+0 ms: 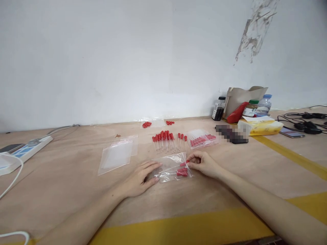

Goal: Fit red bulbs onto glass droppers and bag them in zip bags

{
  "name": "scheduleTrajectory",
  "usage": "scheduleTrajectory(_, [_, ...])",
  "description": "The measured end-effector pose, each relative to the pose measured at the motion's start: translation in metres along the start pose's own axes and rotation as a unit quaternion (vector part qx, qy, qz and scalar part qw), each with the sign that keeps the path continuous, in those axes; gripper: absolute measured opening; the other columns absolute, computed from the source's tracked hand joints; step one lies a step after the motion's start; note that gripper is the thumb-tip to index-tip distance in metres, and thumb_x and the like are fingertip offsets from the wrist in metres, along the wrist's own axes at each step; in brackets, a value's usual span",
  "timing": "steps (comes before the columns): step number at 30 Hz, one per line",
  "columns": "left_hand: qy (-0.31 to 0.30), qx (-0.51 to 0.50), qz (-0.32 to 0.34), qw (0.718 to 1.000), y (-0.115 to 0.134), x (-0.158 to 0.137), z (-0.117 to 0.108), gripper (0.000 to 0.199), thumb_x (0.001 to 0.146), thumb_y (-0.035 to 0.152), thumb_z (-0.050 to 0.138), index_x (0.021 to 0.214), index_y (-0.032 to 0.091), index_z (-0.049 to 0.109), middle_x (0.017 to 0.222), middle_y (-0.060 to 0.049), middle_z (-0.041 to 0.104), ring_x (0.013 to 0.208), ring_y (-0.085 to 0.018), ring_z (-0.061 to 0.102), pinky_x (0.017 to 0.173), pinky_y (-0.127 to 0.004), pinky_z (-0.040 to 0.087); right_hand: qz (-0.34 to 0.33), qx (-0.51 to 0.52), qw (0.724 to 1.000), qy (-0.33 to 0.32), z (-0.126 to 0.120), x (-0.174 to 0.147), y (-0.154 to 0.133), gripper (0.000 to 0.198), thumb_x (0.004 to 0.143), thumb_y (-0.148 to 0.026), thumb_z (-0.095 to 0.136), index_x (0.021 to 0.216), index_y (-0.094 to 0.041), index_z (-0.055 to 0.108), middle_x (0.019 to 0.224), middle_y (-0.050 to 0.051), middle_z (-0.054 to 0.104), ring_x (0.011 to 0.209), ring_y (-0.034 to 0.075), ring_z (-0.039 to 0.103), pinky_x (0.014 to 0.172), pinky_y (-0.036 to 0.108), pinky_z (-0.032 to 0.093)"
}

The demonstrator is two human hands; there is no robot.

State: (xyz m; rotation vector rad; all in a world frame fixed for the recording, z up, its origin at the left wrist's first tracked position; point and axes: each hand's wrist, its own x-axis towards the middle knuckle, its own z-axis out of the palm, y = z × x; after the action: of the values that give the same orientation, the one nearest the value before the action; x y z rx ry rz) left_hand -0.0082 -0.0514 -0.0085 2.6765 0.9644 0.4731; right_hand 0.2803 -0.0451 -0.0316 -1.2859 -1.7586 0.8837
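A clear zip bag (168, 167) lies on the table in front of me with a few glass droppers inside, their red rubber bulbs (182, 172) toward its right end. My left hand (141, 177) rests at the bag's left end, fingers stretched and thumb apart, touching the plastic. At the right end my right hand (201, 163) pinches the red bulb of a dropper (184, 164), which lies partly within the bag. Just beyond is a row of several loose droppers (165, 137) with red bulbs. To its right lies another bag (203, 139) filled with droppers.
Flat clear bags (117, 154) lie at left. Near the wall are small red bulbs (146, 125) on plastic. At right stand a dark bottle (218, 109), jars, a grey bag (241, 98), a yellow tissue pack (265, 127) and black cables (309, 126). A power strip (25, 153) is at far left.
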Motion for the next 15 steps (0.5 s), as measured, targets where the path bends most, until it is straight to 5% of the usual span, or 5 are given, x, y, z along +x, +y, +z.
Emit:
scheduleTrajectory(5, [-0.007, 0.001, -0.002, 1.0, 0.001, 0.0, -0.001, 0.042, 0.088, 0.036, 0.042, 0.129, 0.027, 0.038, 0.131, -0.003, 0.044, 0.121, -0.02, 0.037, 0.102, -0.04, 0.031, -0.06, -0.047, 0.994, -0.079, 0.0, -0.002, -0.008, 0.02, 0.074, -0.028, 0.055, 0.082, -0.017, 0.068, 0.071, 0.002, 0.062, 0.065, 0.013, 0.052, 0.06, 0.023, 0.041])
scheduleTrajectory(10, [-0.007, 0.007, 0.004, 1.0, -0.002, 0.0, 0.0, 0.04, 0.088, 0.037, 0.041, 0.127, 0.028, 0.041, 0.132, -0.003, 0.043, 0.121, -0.021, 0.037, 0.101, -0.041, 0.032, -0.023, 0.036, 0.985, -0.165, -0.006, -0.004, -0.011, 0.032, 0.073, -0.036, 0.056, 0.095, -0.015, 0.066, 0.078, 0.003, 0.066, 0.067, 0.013, 0.055, 0.06, 0.023, 0.042])
scheduleTrajectory(15, [-0.005, 0.01, 0.009, 1.0, -0.004, 0.0, 0.002, 0.037, 0.088, 0.037, 0.042, 0.124, 0.027, 0.046, 0.13, -0.004, 0.044, 0.12, -0.022, 0.038, 0.1, -0.041, 0.032, -0.01, 0.026, 0.992, -0.123, 0.002, -0.001, -0.004, 0.028, 0.07, -0.038, 0.059, 0.082, -0.014, 0.069, 0.063, 0.0, 0.062, 0.053, 0.009, 0.047, 0.049, 0.019, 0.035])
